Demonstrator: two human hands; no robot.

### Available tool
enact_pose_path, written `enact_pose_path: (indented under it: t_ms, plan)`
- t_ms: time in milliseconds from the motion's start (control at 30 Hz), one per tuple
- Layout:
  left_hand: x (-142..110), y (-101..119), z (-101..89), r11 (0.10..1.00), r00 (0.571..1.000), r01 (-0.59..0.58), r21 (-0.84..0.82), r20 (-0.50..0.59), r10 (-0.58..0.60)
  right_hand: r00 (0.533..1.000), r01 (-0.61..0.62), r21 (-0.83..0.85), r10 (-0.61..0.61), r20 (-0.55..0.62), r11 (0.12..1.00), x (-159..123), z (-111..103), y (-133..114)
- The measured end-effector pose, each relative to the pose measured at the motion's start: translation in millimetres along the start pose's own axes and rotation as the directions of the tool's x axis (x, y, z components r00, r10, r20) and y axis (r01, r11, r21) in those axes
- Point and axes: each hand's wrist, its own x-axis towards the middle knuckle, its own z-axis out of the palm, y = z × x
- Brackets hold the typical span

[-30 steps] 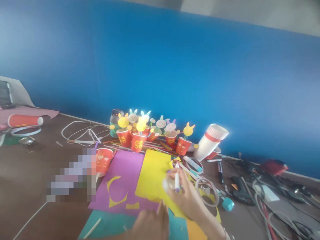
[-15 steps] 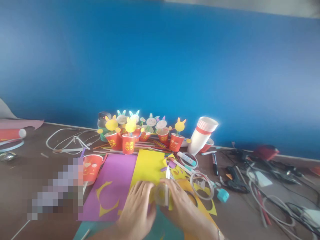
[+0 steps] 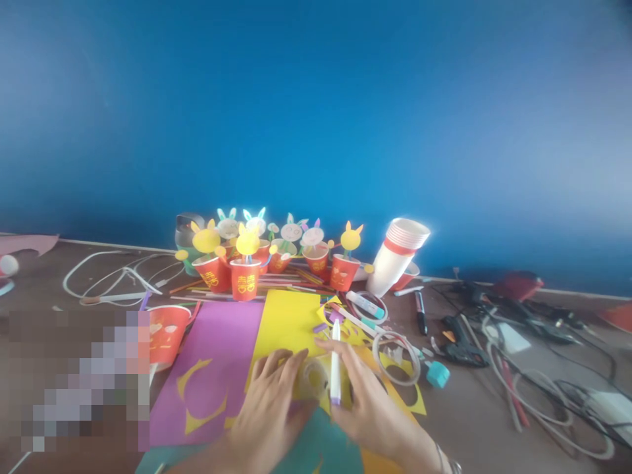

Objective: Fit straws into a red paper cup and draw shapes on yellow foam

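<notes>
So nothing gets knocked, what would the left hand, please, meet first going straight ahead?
The left hand would probably meet the yellow sheet first, then the thin sticks beyond; its height is unclear.

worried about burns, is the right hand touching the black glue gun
Apart: the head view shows brown tabletop between right hand and black glue gun.

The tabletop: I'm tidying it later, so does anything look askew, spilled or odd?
The stack of white cups leans to the right of the picture, which looks odd next to the more upright red cup near it. I see no spill, but the lower left is pixelated, so I can't judge there.
</notes>
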Motion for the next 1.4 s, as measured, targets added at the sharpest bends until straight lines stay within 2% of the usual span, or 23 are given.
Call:
enact_pose_path:
  t_ms: [133, 267, 467, 633, 767, 1000, 1133, 1233, 1400]
  plan:
    - [2.7, 0.5, 2.4, 0.995, 0.995, 0.091, -0.048, 0.051, -0.088, 0.988, 0.01, 0.087, 0.003, -0.154, 0.996, 1.2, 1.5, 7.0]
    - [5.2, 2.0, 2.2, 0.989, 0.99, 0.127, -0.08, 0.07, -0.122, 0.951, 0.015, 0.202, 0.049, -0.306, 0.979, 4.5, 2.9, 5.9]
    - [5.0, 1.8, 1.6, 0.989, 0.988, 0.125, -0.078, 0.096, -0.118, 0.911, -0.014, 0.287, 0.13, -0.391, 0.958, 4.6, 6.4, 4.2]
    - [2.2, -2.7, 3.4, 0.983, 0.981, 0.146, -0.11, 0.147, -0.129, 0.955, 0.017, 0.127, 0.021, -0.296, 0.992, 4.9, 7.1, 0.8]
    - [2.1, -5.1, 4.5, 0.979, 0.981, 0.139, -0.151, 0.154, -0.116, 0.972, 0.075, 0.0, -0.074, -0.222, 0.997, 8.0, 2.7, -5.9]
    - [3.0, -4.2, 3.7, 0.973, 0.981, 0.122, -0.198, 0.176, -0.087, 0.948, 0.271, -0.165, -0.293, -0.127, 0.948, 7.2, 3.1, -6.1]
    - [4.0, -3.6, 2.7, 0.972, 0.983, 0.103, -0.211, 0.174, -0.066, 0.928, 0.328, -0.169, -0.35, -0.124, 0.93, 7.9, 4.8, -4.8]
    - [6.8, -3.6, 1.6, 0.974, 0.986, 0.03, -0.226, 0.166, 0.008, 0.916, 0.361, -0.176, -0.384, -0.118, 0.916, 8.0, 4.0, -6.0]
    - [11.0, -4.1, 1.7, 0.974, 0.988, -0.013, -0.225, 0.144, 0.047, 0.943, 0.301, -0.175, -0.32, -0.092, 0.937, 5.8, 3.1, -4.6]
